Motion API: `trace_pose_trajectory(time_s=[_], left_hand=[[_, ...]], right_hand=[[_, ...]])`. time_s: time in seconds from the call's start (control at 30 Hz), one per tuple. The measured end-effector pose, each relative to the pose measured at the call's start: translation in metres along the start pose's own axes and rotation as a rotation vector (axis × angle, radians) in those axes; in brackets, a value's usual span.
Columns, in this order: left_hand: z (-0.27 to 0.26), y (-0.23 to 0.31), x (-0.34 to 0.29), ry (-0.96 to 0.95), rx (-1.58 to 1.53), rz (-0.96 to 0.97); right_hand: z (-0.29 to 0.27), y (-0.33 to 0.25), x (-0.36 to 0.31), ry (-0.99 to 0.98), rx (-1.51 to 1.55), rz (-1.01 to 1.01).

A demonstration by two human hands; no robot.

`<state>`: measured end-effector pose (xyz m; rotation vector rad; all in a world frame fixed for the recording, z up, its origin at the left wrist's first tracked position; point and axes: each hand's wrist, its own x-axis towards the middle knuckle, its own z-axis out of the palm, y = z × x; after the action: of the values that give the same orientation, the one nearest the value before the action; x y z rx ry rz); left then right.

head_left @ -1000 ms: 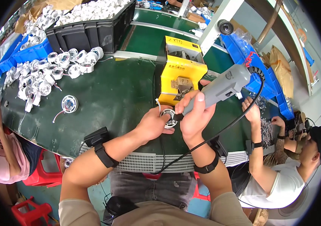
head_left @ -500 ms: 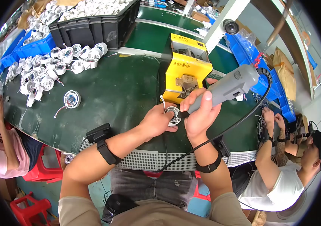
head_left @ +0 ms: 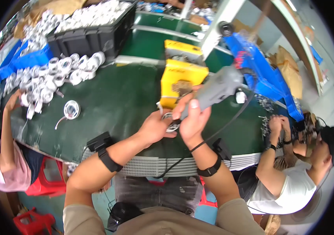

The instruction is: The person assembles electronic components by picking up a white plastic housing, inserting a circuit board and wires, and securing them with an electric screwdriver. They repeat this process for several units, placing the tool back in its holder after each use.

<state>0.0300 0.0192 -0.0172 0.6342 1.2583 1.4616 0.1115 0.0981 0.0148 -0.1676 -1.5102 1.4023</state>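
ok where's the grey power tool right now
In the head view, the grey power tool is right of centre near the yellow machine, in the person's right hand, its lower end at the round white part in the left hand.

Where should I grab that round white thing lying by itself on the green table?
Probably by the outer rim of the round white thing, from above and the right, the side where the left hand is. The rim is open there, while its thin wire trails off the lower left.
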Motion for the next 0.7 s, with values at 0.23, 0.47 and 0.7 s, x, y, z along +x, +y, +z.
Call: trace_pose_trajectory(time_s=[0.23, 0.47, 0.7], left_hand=[[-0.075, 0.072, -0.036, 0.300, 1.008, 0.144], [-0.123, 0.094, -0.060, 0.984, 1.165, 0.391], [-0.034, 0.049, -0.037, -0.427, 0.413, 0.076]], right_hand=[[-0.085, 0.000, 0.037, 0.036, -0.061, -0.062], [-0.306, 0.033, 0.093, 0.151, -1.571, 0.479], [-0.129, -0.034, 0.011, -0.204, -1.078, -0.187]])
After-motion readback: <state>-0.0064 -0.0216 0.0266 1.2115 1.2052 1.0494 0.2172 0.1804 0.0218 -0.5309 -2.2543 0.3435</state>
